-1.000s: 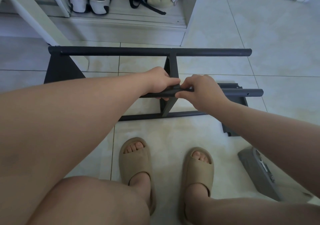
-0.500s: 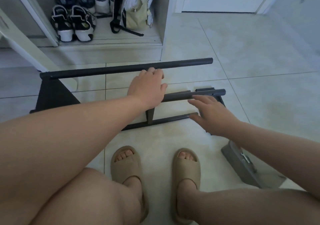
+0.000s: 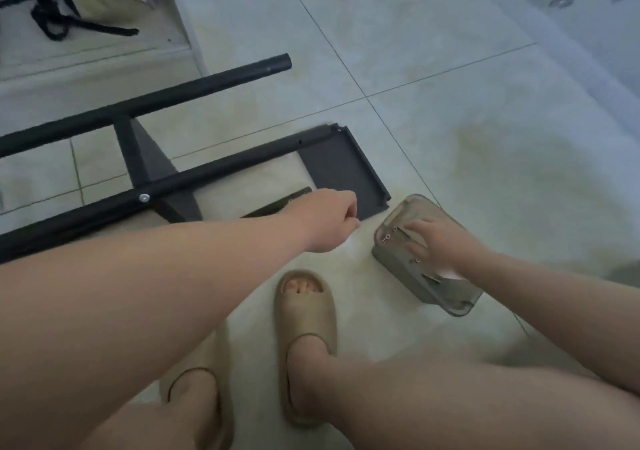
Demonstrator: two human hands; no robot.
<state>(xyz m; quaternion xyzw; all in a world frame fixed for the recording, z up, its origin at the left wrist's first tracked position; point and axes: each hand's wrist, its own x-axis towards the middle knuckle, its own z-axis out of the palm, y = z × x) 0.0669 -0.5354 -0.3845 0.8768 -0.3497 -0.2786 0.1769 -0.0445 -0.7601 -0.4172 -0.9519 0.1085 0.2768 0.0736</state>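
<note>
Right hand [image 3: 437,245] splayed in parts box [image 3: 398,266], 4 o'clock of frame [image 3: 221,169]. Left hand [image 3: 327,221] curled, can't tell if holding anything. Risk: sloppy pinch flicks screws [image 3: 385,238] onto tile [image 3: 485,120].

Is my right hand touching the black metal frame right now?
No, the right hand lies with its fingers inside the clear plastic box on the floor, apart from the black frame.
</note>
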